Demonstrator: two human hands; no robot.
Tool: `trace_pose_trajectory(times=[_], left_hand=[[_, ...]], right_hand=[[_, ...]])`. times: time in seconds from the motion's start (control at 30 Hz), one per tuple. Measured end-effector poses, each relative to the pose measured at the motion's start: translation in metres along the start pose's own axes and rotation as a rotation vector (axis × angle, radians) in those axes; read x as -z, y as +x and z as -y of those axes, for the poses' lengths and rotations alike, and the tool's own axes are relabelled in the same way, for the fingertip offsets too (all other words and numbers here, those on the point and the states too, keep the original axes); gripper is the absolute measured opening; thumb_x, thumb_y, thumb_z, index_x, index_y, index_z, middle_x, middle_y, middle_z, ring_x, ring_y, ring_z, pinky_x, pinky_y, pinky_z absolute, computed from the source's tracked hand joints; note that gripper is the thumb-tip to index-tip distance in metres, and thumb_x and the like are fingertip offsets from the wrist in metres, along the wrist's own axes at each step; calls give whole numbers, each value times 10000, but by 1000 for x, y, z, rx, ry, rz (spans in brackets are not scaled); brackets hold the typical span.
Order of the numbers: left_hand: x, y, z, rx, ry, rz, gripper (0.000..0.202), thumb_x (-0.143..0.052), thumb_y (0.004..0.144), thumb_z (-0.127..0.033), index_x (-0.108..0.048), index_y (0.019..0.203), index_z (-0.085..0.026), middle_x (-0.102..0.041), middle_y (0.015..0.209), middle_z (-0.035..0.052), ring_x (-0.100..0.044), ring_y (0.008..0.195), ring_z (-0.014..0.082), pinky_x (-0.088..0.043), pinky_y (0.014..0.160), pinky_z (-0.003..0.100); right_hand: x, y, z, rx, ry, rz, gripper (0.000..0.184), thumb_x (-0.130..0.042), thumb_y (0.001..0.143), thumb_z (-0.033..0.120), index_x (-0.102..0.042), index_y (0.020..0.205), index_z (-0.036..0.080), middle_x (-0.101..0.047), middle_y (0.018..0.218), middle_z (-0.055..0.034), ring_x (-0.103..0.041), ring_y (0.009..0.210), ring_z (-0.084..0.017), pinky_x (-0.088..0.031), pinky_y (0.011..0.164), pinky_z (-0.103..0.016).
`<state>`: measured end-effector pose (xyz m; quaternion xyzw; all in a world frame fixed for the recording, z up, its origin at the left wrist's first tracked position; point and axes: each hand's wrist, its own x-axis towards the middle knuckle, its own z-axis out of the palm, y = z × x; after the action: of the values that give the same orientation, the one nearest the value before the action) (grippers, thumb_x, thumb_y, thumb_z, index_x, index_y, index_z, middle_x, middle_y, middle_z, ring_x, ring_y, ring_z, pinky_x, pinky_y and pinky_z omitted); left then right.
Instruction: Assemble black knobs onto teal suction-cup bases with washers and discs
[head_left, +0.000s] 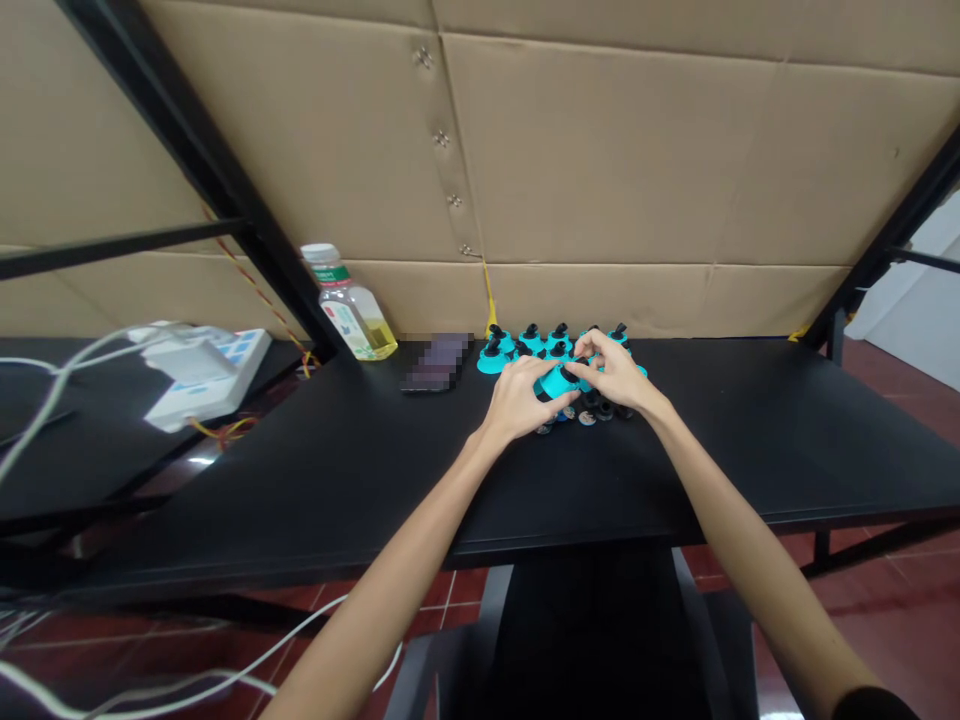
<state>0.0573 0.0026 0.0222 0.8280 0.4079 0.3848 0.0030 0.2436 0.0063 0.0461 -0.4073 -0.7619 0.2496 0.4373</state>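
Observation:
My left hand (519, 398) is closed around a turquoise cone-shaped piece (556, 383), thumb below and fingers above. At its upper end sits a small black knob (570, 372), which the thumb and forefinger of my right hand (611, 372) pinch. Whether the knob is fixed to the cone, I cannot tell. Several more turquoise pieces with black tops (493, 357) stand in rows just behind my hands. Small black parts (604, 409) and round discs with pictures (587, 418) lie below my hands, partly covered by them.
A dark phone-like slab (439, 362) lies left of the rows, its face blurred. Beyond it a bottle of yellow liquid (358, 315) leans near the black frame post (217, 160). A white power strip (214, 380) with cables is at far left. Cardboard (615, 160) closes off the table's back.

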Motion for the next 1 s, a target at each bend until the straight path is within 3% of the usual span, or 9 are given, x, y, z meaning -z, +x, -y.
trace_pose_trajectory(times=[0.13,0.23,0.33,0.47,0.7,0.87,1.0], left_hand=[[0,0,0,-3,-38,9,448,-662,757,-522,-691,1054,-188,-721,1006,85,-634,947,263,-507,826,429],[0,-1,1,-11,-34,17,465,-657,759,-524,-692,1062,-173,-718,1039,101,-630,975,276,-502,845,442],[0,-1,2,-15,4,23,467,-646,773,-527,-689,1064,-165,-717,1027,104,-624,978,281,-494,845,439],[0,-2,2,-28,42,37,439,-644,784,-513,-689,1045,-164,-710,1014,103,-615,984,283,-486,843,433],[-1,-2,2,17,70,60,467,-639,774,-525,-695,1068,-167,-716,1018,105,-623,994,294,-477,863,452],[3,1,5,87,34,36,439,-636,763,-530,-732,997,-171,-736,900,96,-655,880,276,-511,810,426],[4,1,6,145,-27,-30,428,-668,740,-505,-727,1026,-192,-736,982,94,-660,933,268,-515,858,426]], right_hand=[[0,1,1,16,109,32,197,-637,756,285,-506,889,223,-539,937,-30,-531,838,-168,-451,660,-290],[0,0,5,9,128,47,235,-632,753,283,-519,948,215,-560,964,-39,-545,762,-147,-459,639,-290],[0,-3,7,-29,-22,6,278,-620,798,369,-547,1017,214,-605,955,-35,-530,633,-113,-435,620,-287],[-1,-4,7,-83,-293,-31,289,-599,835,480,-637,867,196,-626,753,-10,-521,617,-123,-369,604,-267],[4,-4,10,59,-314,69,136,-609,859,276,-673,961,215,-634,838,-8,-531,676,-118,-388,649,-255],[3,-5,9,135,-307,68,192,-565,843,134,-659,978,232,-639,959,-24,-560,740,-130,-432,728,-300],[-2,-3,7,84,-94,64,152,-585,829,188,-623,972,223,-633,1019,-25,-563,663,-108,-457,642,-277]])
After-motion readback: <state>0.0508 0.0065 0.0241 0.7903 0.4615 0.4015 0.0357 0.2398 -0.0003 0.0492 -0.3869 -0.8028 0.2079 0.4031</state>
